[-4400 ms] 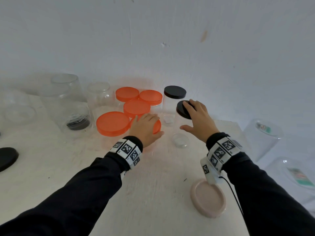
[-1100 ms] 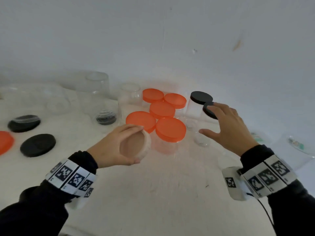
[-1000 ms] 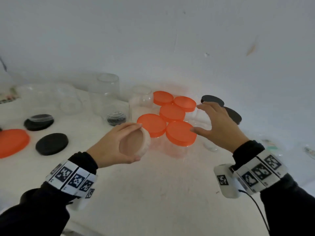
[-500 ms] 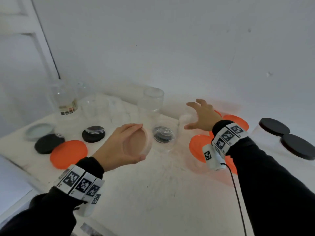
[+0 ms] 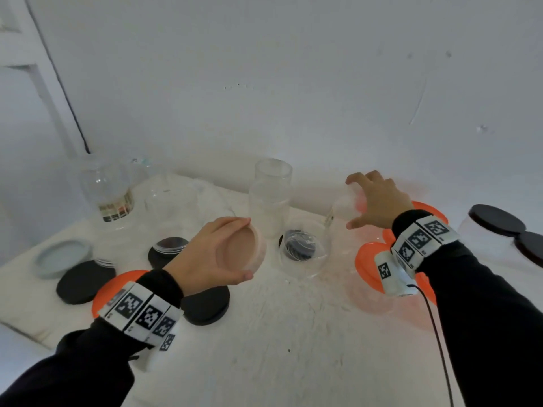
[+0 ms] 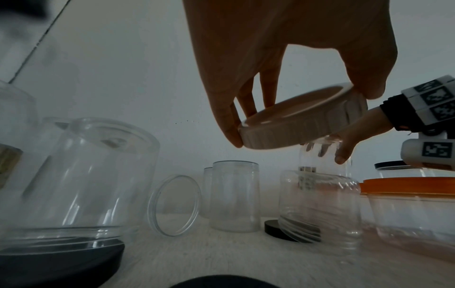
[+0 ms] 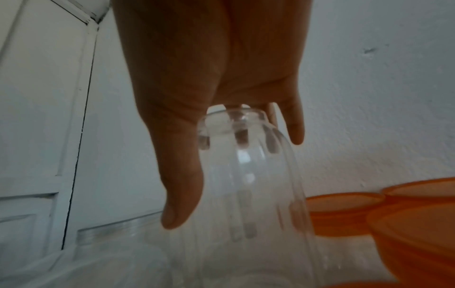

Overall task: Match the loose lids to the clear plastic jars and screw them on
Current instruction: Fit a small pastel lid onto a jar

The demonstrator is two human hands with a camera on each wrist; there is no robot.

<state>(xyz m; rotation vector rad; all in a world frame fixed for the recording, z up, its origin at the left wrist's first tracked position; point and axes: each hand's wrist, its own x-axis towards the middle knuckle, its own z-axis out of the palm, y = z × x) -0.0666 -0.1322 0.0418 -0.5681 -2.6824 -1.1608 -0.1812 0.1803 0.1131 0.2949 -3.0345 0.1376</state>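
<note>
From the head view, the left hand (image 5: 214, 254) sits left of centre in the frame, fingers and thumb curled round the rim of a pale pink lid (image 5: 242, 249), held up off the white table (image 5: 279, 348) with its hollow side facing the camera. The right hand (image 5: 377, 201), right of centre, is spread over the top of a clear jar (image 5: 342, 212) standing beside the orange lids (image 5: 368, 259); a taller clear jar (image 5: 271, 198) stands between the two hands, and black lids (image 5: 83, 282) lie at the lower left. In the left wrist view the pink lid (image 6: 302, 120) is at centre, tilted, pinched between thumb and fingertips (image 6: 229, 128), with clear jars standing below it. In the right wrist view the right hand (image 7: 216, 81) hangs from the top of the frame with the jar (image 7: 248, 175) beneath it; fingers show through the jar's top and the thumb lies down its left side, though the blur makes it hard to say how firmly it grips.
</note>
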